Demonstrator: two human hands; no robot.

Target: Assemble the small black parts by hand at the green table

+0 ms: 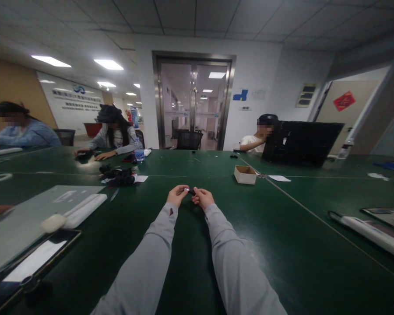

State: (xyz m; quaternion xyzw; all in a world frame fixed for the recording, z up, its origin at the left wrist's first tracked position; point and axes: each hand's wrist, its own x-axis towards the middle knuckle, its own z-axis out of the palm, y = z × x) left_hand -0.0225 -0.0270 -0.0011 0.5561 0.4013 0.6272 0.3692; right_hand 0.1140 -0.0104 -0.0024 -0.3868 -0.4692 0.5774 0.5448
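Observation:
Out over the green table [190,253], both of my arms are stretched forward in grey sleeves. Thumb and fingers of my left hand [176,195] pinch the whitish, shiny end of a small black piece [191,191]. From the other side, my right hand [204,198] is closed on its dark part. Fingers cover much of it, and whether it is one piece or two joined pieces I cannot tell. Its kind is too small to make out.
An open cardboard box [245,175] stands ahead to the right, near a black monitor [302,142]. Leftward lie a phone [39,258], a grey laptop [62,197] and dark gear [120,176] by a water bottle [138,151]. Several people sit around the table.

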